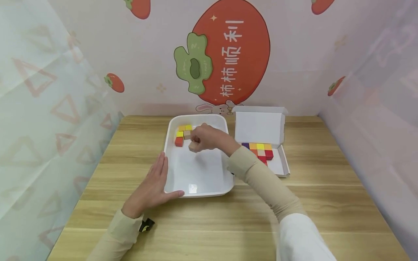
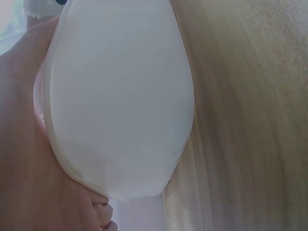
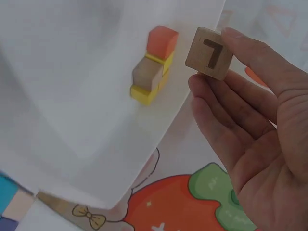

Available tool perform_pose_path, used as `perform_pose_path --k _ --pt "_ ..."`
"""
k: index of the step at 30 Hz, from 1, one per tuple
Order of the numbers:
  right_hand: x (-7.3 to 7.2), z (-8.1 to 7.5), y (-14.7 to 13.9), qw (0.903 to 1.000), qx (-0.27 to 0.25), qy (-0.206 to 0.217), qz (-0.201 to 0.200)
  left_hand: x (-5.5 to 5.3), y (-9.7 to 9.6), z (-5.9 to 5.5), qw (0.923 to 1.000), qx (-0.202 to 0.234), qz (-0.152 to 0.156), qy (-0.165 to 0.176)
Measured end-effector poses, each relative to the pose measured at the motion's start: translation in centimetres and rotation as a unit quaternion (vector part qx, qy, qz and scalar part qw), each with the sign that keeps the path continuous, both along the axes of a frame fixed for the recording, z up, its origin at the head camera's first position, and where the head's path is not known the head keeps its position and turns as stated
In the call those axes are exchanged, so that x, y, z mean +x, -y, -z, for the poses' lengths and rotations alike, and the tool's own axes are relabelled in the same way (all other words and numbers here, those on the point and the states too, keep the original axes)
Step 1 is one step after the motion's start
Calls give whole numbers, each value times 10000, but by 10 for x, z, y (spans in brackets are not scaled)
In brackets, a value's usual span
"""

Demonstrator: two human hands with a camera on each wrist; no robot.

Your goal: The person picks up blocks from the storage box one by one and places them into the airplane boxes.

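My right hand (image 1: 207, 137) is over the white tray (image 1: 202, 177), pinching a plain wooden block (image 3: 209, 53) between thumb and fingertips. A dark mark like a 7 or a turned L shows on the block's face in the right wrist view. Toward the tray's far left corner sit several small blocks close together: a red-orange block (image 1: 179, 141), a wooden block (image 1: 187, 135), yellow ones and an orange one (image 1: 181, 128). At the tray's near left corner rests my left hand (image 1: 151, 188), its fingers straight along the outer wall and its thumb at the front rim.
Right of the tray stands an open white cardboard box (image 1: 277, 165), its lid (image 1: 259, 127) raised. Red, orange, yellow, dark and pale blocks (image 1: 261, 153) lie inside, partly behind the right sleeve. A small black object (image 1: 147, 225) shows beside the left cuff. A patterned backdrop rises behind the table.
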State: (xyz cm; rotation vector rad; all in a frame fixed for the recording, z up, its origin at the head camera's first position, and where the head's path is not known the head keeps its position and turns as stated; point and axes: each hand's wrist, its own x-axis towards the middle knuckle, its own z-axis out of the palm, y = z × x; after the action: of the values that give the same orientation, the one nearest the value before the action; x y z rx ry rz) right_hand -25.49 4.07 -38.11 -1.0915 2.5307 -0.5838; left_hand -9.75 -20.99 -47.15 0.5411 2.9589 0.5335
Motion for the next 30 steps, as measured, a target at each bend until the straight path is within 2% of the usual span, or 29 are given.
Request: perform_pose_path --k 5,10,17,24,30 --pt "12 -7 -36 9998 98 -131 128 0 0 -1 10000 -11 -31 65" --pt "25 -12 -78 9992 -46 -224 338 2 0 -3 10000 11 15 21" --pt "44 -16 -148 9939 -284 -315 1013 1 -1 -2 9999 7 9 107" --pt "60 -9 -204 9783 -3 -242 2060 -1 0 0 9999 -59 -31 147" --pt "77 3 -229 9587 -21 -42 2844 -2 -2 1 9998 -36 -49 194"
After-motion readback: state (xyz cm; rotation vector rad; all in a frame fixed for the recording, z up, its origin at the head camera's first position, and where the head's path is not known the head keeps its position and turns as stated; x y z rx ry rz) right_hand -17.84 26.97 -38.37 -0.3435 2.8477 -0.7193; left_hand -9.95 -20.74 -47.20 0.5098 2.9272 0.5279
